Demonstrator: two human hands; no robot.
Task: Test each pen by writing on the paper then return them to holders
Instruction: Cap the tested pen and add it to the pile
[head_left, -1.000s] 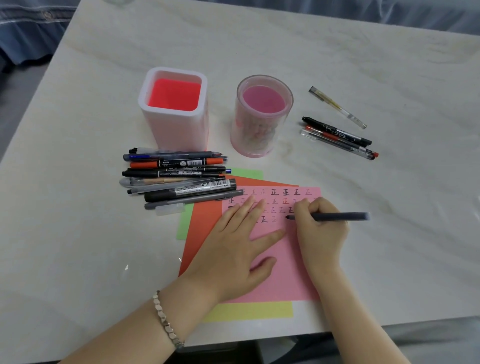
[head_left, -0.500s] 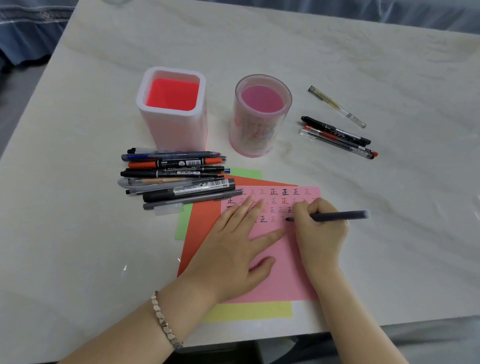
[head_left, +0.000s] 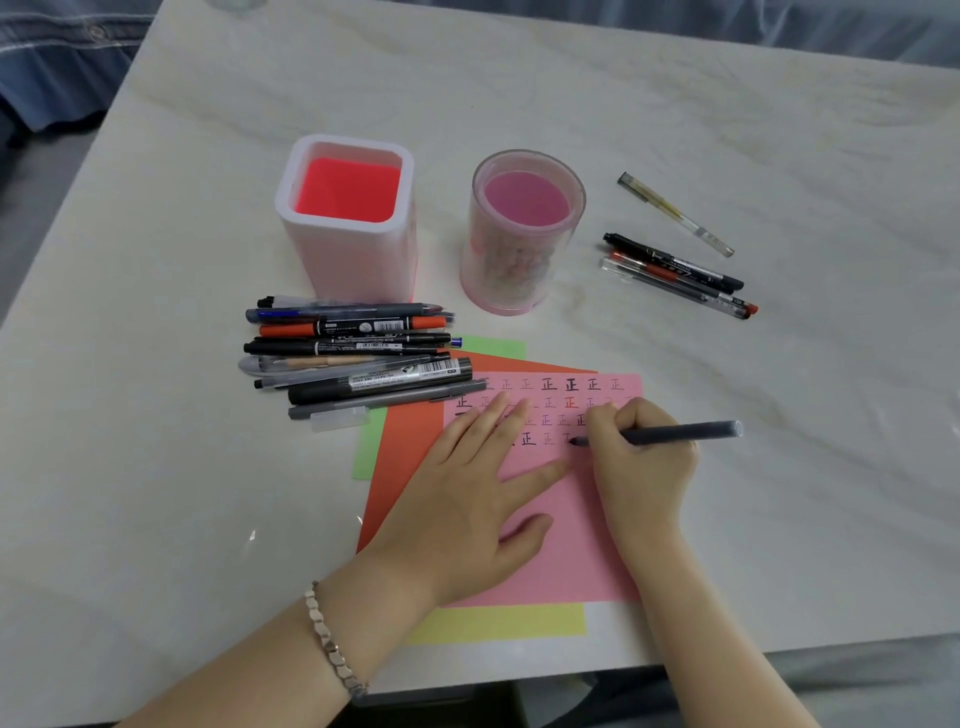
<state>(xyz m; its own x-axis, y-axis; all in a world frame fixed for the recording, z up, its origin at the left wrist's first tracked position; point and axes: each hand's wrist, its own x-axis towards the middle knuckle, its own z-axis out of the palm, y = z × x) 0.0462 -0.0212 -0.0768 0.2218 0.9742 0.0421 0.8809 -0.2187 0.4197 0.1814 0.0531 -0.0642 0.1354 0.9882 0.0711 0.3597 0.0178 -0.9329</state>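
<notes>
Barely any change over the last 1 s: right hand (head_left: 644, 462) still has the grey pen (head_left: 680, 434) pinched in a writing grip. Its tip has crept slightly down the pink sheet (head_left: 571, 545) and touches it at the end of row 4 of the test marks. Left hand (head_left: 467, 499) hasn't moved, fingers flat and spread, pressing the pink sheet onto the desk (head_left: 727, 130). Read: mid-character, this pen's test isn't finished and no return has started. Both holders look empty from above, so I'd say all the returning is still to do. Counts:

- **Holders:** 2, square holder (head_left: 348, 260) and round holder (head_left: 519, 270), side by side behind the paper.
- **Sheets:** 4 stacked, pink on top, then orange sheet (head_left: 405, 462), green sheet (head_left: 369, 447) and yellow sheet (head_left: 493, 623).
- **Pen in hand:** 1.
- **Pen pile (head_left: 353, 358):** in front of the square holder, roughly 9. They overlap, so no exact count. 1 clear piece (head_left: 337, 418) sits at its near edge, maybe a cap.
- **Pens right of the round holder:** 4, with 3 touching in a bundle (head_left: 672, 261) and 1 clear pen (head_left: 675, 215) apart behind them.
- **Marks:** 4 rows. The hands cover some, so no total.
- **Bracelet (head_left: 332, 649):** 1, on the left wrist.
</notes>
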